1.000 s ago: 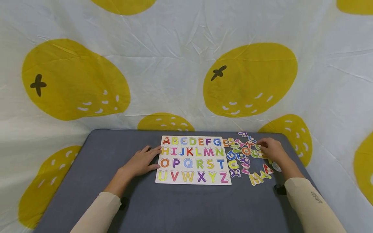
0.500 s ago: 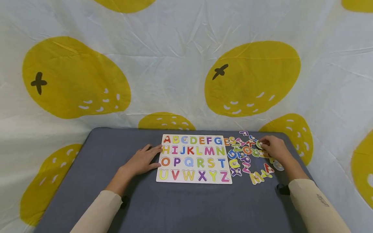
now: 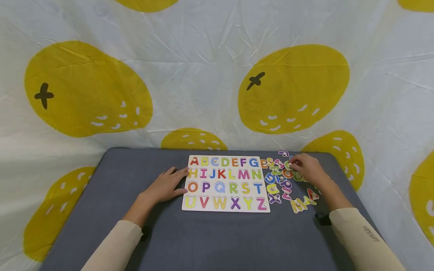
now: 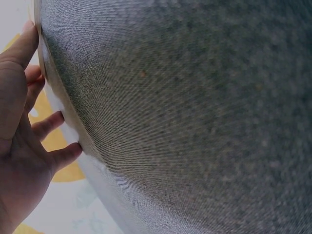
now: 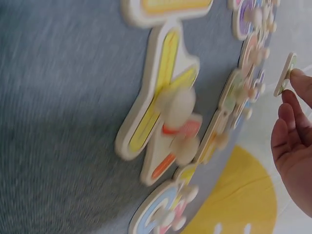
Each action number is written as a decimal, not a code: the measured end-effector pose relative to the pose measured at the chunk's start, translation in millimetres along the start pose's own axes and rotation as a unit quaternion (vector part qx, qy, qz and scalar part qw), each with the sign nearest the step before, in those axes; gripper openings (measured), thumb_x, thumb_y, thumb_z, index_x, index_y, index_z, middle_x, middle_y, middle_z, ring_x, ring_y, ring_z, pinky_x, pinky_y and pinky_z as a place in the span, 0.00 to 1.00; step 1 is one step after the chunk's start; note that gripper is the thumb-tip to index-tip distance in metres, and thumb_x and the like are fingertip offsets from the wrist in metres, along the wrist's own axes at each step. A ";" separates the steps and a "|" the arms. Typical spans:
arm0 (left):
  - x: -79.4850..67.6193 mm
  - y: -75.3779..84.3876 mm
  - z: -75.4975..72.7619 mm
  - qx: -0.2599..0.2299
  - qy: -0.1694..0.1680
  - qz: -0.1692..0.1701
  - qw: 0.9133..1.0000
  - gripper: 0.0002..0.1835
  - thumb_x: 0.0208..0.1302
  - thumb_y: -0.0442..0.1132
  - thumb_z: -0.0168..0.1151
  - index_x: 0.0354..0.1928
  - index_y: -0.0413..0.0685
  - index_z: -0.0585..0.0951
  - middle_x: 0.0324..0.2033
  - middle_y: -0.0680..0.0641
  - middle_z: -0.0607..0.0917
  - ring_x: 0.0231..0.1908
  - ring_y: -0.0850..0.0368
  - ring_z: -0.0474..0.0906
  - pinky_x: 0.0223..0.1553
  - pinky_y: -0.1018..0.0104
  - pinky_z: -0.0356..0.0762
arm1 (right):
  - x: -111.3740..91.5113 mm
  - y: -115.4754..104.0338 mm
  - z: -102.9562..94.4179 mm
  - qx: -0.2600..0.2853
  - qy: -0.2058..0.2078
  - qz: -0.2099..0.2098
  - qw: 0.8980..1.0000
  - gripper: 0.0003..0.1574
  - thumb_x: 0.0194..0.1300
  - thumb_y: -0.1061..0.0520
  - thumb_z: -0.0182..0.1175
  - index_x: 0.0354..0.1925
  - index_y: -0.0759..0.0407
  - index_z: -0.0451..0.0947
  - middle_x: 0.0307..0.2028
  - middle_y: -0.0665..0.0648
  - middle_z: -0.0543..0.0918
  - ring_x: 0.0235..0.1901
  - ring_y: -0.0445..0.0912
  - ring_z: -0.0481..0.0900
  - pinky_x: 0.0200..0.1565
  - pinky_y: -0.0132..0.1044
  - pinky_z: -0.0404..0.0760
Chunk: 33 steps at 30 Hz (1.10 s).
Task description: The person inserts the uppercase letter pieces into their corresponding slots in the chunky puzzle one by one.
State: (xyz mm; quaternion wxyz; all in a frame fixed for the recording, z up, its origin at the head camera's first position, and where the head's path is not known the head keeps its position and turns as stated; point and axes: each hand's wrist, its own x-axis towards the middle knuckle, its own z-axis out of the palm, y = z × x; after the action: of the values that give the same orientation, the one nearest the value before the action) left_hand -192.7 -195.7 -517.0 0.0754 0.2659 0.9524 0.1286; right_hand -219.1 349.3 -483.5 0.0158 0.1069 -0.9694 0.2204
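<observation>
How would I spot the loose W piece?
On the dark grey table, find the white alphabet board, then the loose letters scattered to its right. At the scatter's edge nearest the person lies the W piece, with a yellow Y just to its right. It stands apart as a broad zigzag, in a more orange yellow.

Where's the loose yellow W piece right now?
In the head view, the W piece lies right of the alphabet board, nearest the person, beside the yellow Y piece.
</observation>
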 end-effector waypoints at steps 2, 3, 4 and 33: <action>0.1 0.1 0.5 0.000 0.001 0.001 1.000 0.41 0.69 0.57 0.66 0.79 0.53 0.65 0.79 0.50 0.63 0.77 0.31 0.56 0.71 0.28 0.59 | 1.5 -5.2 2.7 0.002 -0.002 -0.007 1.000 0.13 0.71 0.56 0.67 0.48 0.63 0.85 0.45 0.65 0.84 0.44 0.60 0.81 0.50 0.61 0.80; 0.2 0.3 0.7 0.000 0.002 0.001 1.000 0.41 0.69 0.57 0.66 0.79 0.53 0.65 0.79 0.50 0.63 0.77 0.31 0.56 0.71 0.28 0.59 | 2.5 -7.5 4.3 0.005 -0.006 -0.009 1.000 0.13 0.71 0.56 0.67 0.48 0.63 0.85 0.46 0.66 0.85 0.45 0.60 0.81 0.51 0.61 0.80; 0.0 -0.1 0.7 0.001 0.002 0.001 1.000 0.41 0.69 0.57 0.66 0.79 0.53 0.65 0.79 0.50 0.63 0.77 0.31 0.56 0.71 0.28 0.59 | 4.4 -9.9 6.2 0.007 -0.010 -0.009 1.000 0.13 0.71 0.55 0.67 0.49 0.62 0.85 0.47 0.65 0.85 0.46 0.60 0.81 0.52 0.61 0.80; -1.6 0.3 -0.6 -0.003 0.004 0.000 1.000 0.41 0.69 0.57 0.66 0.79 0.52 0.66 0.79 0.49 0.63 0.77 0.31 0.56 0.70 0.28 0.59 | 61.2 -113.5 67.6 0.006 -0.065 -0.101 0.993 0.09 0.74 0.48 0.64 0.44 0.51 0.80 0.40 0.53 0.82 0.38 0.47 0.77 0.43 0.45 0.78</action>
State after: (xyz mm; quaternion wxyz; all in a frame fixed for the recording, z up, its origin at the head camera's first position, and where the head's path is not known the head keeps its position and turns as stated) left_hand -191.4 -196.4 -516.2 0.0724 0.2651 0.9523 0.1328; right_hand -253.4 208.0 -491.7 -0.0260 0.2181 -0.9514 0.2158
